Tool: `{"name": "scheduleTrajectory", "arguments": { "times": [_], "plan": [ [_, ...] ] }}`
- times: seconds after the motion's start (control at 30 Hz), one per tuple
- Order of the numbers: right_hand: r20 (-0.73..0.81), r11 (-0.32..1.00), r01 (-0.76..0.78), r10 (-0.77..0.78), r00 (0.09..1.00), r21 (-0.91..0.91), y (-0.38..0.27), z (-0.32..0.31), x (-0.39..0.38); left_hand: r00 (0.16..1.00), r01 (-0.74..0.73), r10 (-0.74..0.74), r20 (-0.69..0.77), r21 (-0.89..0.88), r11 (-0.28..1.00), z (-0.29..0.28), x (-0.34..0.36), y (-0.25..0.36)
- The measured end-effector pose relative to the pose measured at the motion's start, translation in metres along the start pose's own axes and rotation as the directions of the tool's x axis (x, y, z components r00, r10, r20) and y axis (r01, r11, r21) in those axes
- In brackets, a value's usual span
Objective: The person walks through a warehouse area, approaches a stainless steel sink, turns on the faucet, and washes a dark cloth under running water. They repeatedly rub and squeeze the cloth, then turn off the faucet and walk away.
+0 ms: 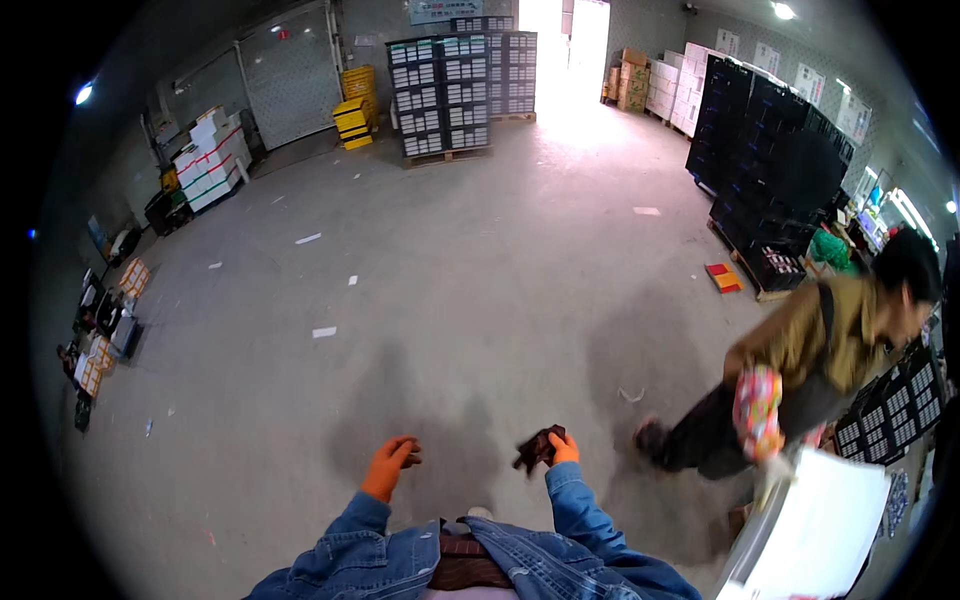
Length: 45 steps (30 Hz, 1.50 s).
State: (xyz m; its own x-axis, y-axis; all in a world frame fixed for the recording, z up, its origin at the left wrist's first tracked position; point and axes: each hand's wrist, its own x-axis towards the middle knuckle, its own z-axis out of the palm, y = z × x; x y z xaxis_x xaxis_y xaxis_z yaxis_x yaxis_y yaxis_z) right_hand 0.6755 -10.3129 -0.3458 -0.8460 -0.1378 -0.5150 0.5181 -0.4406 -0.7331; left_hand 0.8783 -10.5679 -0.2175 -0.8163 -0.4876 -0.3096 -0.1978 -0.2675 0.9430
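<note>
My left hand (pixel 388 468), in an orange glove, hangs over the floor at the lower middle. Its fingers reach to the right, loosely bent and slightly apart, with nothing visible in them. In my right hand (pixel 566 449), also orange-gloved, is a crumpled dark brown bundle (pixel 538 450) that looks like soft cloth or a glove. Ragged, finger-like ends of it stick out to the left, and its exact kind is unclear. Both denim sleeves (pixel 585 510) come up from below, and the two hands are apart.
A co-worker (pixel 830 350) bends at the right beside a white box (pixel 815 530) and black crates (pixel 890 410). Stacked black crates (pixel 760 150) line the right. Loaded crates (pixel 440 95) stand on a pallet at the back near a bright doorway (pixel 565 50). White boxes (pixel 210 160) sit back left.
</note>
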Motion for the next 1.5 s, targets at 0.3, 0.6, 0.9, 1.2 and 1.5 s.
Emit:
{"name": "scheduleTrajectory", "arguments": {
  "times": [0.3, 0.6, 0.9, 1.2, 1.5],
  "plan": [
    [0.190, 0.985, 0.163, -0.171, 0.967, 0.055, -0.158, 0.195, 0.334, 0.916, -0.045, -0.009, -0.401, -0.127, 0.991, -0.023, 0.429, 0.051],
    [-0.201, 0.895, 0.402, -0.437, 0.877, -0.193, -0.294, 0.256, 0.696, 0.958, -0.176, 0.168, 0.232, 0.013, 0.984, 0.258, 0.854, 0.291],
    [-0.299, 0.932, 0.327, -0.270, 0.915, 0.160, -0.465, 0.405, 1.041, 0.968, -0.090, 0.090, 0.233, -0.011, 0.996, 0.388, 1.276, 0.363],
    [0.015, 0.959, 0.281, -0.281, 0.960, 0.033, -0.718, 0.675, 1.408, 0.977, -0.022, 0.028, -0.209, 0.029, 0.999, 0.387, 1.654, 0.442],
    [-0.151, 0.915, 0.402, -0.402, 0.903, -0.030, -0.931, 0.794, 1.738, 0.921, -0.197, 0.217, 0.324, -0.093, 0.976, 0.680, 2.079, 0.644]
  ]
}}
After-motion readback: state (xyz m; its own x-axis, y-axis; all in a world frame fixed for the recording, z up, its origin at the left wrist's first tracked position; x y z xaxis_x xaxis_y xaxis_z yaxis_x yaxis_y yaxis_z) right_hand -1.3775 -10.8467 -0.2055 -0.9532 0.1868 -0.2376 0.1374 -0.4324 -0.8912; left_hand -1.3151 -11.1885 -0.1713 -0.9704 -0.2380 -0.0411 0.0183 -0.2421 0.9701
